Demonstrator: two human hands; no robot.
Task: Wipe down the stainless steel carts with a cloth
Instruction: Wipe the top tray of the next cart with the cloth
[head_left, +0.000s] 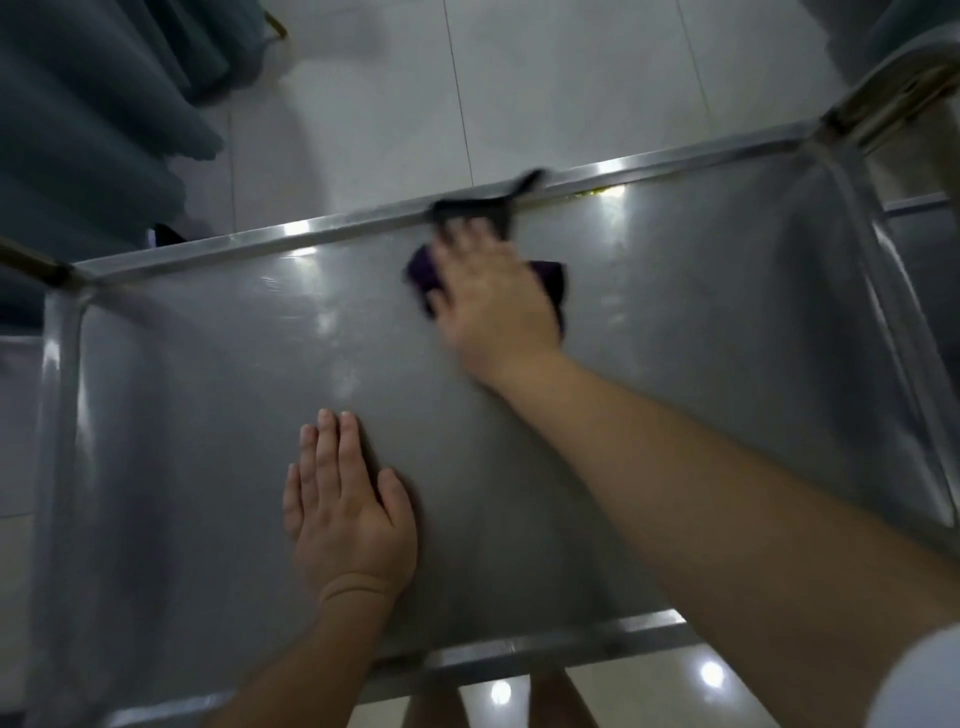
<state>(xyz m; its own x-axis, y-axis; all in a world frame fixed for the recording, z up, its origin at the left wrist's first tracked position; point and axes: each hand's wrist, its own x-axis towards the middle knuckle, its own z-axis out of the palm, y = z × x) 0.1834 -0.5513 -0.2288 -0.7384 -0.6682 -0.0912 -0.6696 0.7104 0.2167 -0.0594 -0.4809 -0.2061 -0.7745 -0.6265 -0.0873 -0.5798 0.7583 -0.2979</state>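
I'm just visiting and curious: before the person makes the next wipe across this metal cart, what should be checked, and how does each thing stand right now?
1. Dark purple cloth under the right hand: ok, the palm presses it flat on the shelf.
2. Left hand bracing the cart: ok, it lies flat and open on the stainless steel cart top.
3. Path clear: ok, nothing else lies on the shelf.
4. Cloth staying on the shelf: not ok, a corner laps over the far rim.
5. Yellowish speck at the far rim: not ok, not yet wiped.
6. Shelf already clean: cannot tell, glare and blur hide streaks.
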